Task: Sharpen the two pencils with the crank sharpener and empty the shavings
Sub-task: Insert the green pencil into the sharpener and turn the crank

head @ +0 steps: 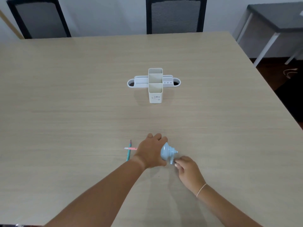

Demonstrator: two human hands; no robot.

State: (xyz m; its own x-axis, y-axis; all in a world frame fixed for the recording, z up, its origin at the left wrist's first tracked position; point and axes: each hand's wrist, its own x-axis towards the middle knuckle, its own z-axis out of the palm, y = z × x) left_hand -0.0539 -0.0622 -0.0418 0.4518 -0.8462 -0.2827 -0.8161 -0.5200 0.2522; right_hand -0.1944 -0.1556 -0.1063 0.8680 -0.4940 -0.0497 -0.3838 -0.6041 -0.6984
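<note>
A light blue crank sharpener (167, 153) sits on the wooden table (82, 104) near me. My left hand (151, 151) covers and grips its body from the left. My right hand (186, 167) pinches the crank handle at the sharpener's near right side. A pink pencil (130, 148) sticks out to the left from under my left hand, lying level toward the sharpener; its far end is hidden. A teal pencil (129, 150) lies loose on the table, crossing under the pink one, its sharp tip pointing away from me.
A white desk organiser (155, 85) with tall square cups and low side trays stands at the table's middle. Two black mesh chairs (175, 15) stand behind the far edge. A grey side table (275, 18) is at the right, past the table's edge.
</note>
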